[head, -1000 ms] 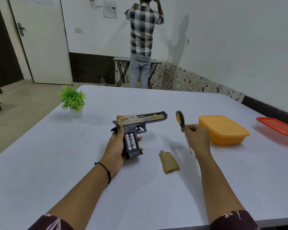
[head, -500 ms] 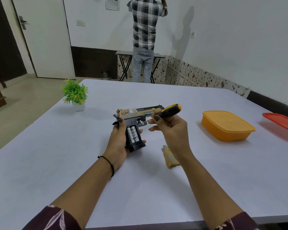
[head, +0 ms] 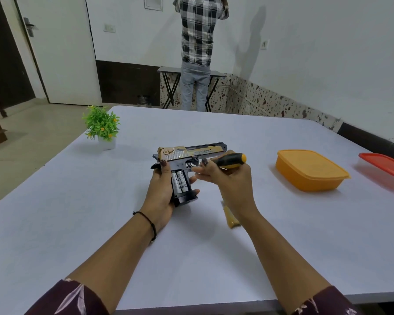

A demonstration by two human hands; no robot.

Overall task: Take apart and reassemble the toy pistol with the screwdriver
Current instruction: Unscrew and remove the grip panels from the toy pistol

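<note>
The toy pistol (head: 187, 163) is gripped at its handle by the left hand (head: 162, 192) above the desk (head: 77, 212). The screwdriver (head: 229, 160) is pinched by the right hand (head: 230, 180), beside the trigger area.

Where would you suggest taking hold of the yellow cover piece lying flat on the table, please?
Probably the yellow cover is best pinched across its two long edges near its nearer end, coming down from above: it lies flat and thin on the table, and the wrist of the right hand, holding the screwdriver, hides its far end.
</note>
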